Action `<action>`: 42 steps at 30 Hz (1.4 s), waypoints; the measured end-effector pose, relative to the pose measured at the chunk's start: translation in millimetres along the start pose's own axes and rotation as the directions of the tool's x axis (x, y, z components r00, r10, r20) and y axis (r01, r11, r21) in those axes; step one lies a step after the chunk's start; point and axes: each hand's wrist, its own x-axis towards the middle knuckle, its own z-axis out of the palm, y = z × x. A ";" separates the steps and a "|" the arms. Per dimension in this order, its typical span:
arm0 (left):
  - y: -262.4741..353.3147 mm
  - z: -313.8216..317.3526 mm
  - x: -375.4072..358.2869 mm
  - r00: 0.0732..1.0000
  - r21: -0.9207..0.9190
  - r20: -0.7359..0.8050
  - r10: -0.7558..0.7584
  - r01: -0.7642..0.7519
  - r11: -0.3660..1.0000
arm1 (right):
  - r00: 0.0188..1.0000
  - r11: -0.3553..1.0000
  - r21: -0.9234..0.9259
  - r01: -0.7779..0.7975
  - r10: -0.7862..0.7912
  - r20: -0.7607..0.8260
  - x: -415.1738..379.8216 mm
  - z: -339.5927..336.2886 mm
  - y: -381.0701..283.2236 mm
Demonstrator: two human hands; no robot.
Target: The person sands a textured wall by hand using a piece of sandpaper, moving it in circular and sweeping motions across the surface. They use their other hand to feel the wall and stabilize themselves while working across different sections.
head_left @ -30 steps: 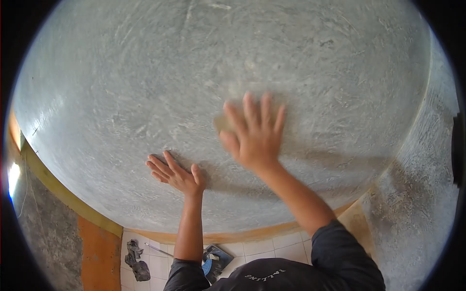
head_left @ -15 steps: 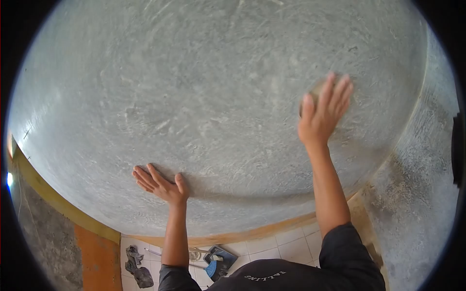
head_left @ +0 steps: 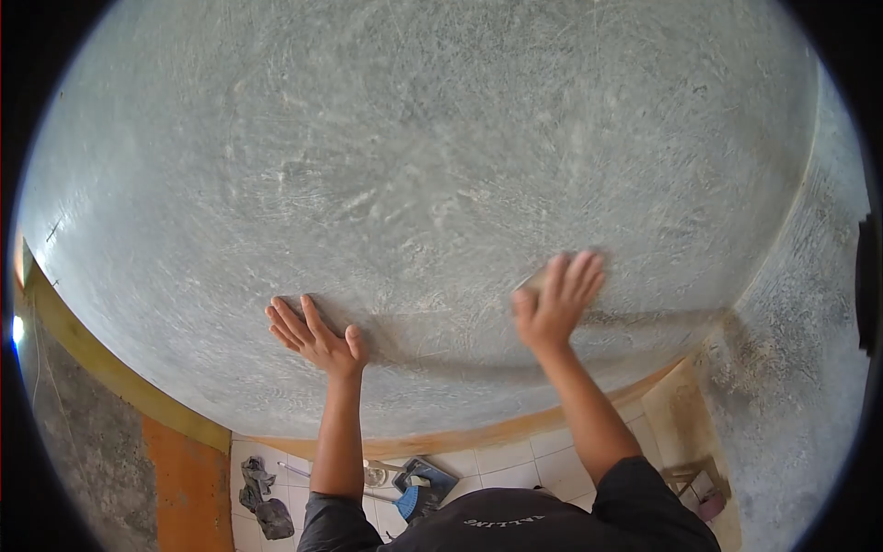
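Note:
A grey plastered wall (head_left: 414, 166) fills most of the view. My left hand (head_left: 315, 337) lies flat on it with fingers spread, holding nothing. My right hand (head_left: 556, 300) presses a small tan pad (head_left: 529, 280) against the wall, lower right of centre; only the pad's edge shows under the fingers and the hand is blurred.
Another rough grey wall (head_left: 809, 350) meets this one at the right. Below, an orange-brown band (head_left: 184, 478) runs along the wall's foot. On the white tiled floor (head_left: 515, 465) lie a grey rag (head_left: 262, 501), a blue dustpan (head_left: 418, 492) and a small stool (head_left: 694, 483).
My right hand with the pad swept from the middle up to the right, then down to the lower right. My left hand stayed flat on the wall.

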 end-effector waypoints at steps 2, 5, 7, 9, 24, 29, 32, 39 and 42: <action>0.1 0.8 -0.9 1.000 -0.013 -0.006 0.009 -0.009 1.000 | 0.989 0.989 0.017 -0.148 0.148 0.014 41.4 -19.1 18.4; -0.9 2.5 0.2 0.999 -0.014 -0.019 0.037 -0.038 0.999 | 0.960 0.961 -0.027 -0.275 0.274 -0.053 125.0 -27.3 20.2; -2.6 3.4 -2.7 0.999 0.001 -0.011 0.035 -0.035 0.999 | 0.976 0.980 -0.039 -0.197 0.192 -0.105 172.3 -25.8 1.9; -3.7 3.9 -2.4 0.999 0.014 -0.014 0.039 -0.039 0.999 | 0.987 0.996 -0.051 -0.078 0.070 -0.144 199.2 -19.7 -28.4; 2.2 1.3 -2.8 0.999 0.009 -0.032 0.003 -0.003 1.000 | 0.985 0.985 -0.033 0.171 -0.172 -0.018 6.0 -12.0 91.9; 33.5 3.7 -3.9 0.995 0.002 -0.004 -0.097 0.097 0.995 | 0.984 0.986 -0.056 -0.159 0.154 -0.087 147.5 -56.5 172.2; 79.7 7.6 -2.6 0.994 -0.010 -0.003 -0.109 0.109 0.994 | 0.992 0.992 -0.098 -0.084 0.074 -0.100 207.1 -61.7 152.0; 175.7 26.7 4.0 0.990 -0.024 0.068 -0.127 0.128 0.991 | 0.923 0.936 0.072 0.344 -0.351 0.159 125.6 -54.1 139.6; 207.5 32.6 6.0 0.991 -0.012 0.060 -0.121 0.122 0.992 | 0.944 0.945 0.072 0.319 -0.324 0.066 70.9 -49.0 195.5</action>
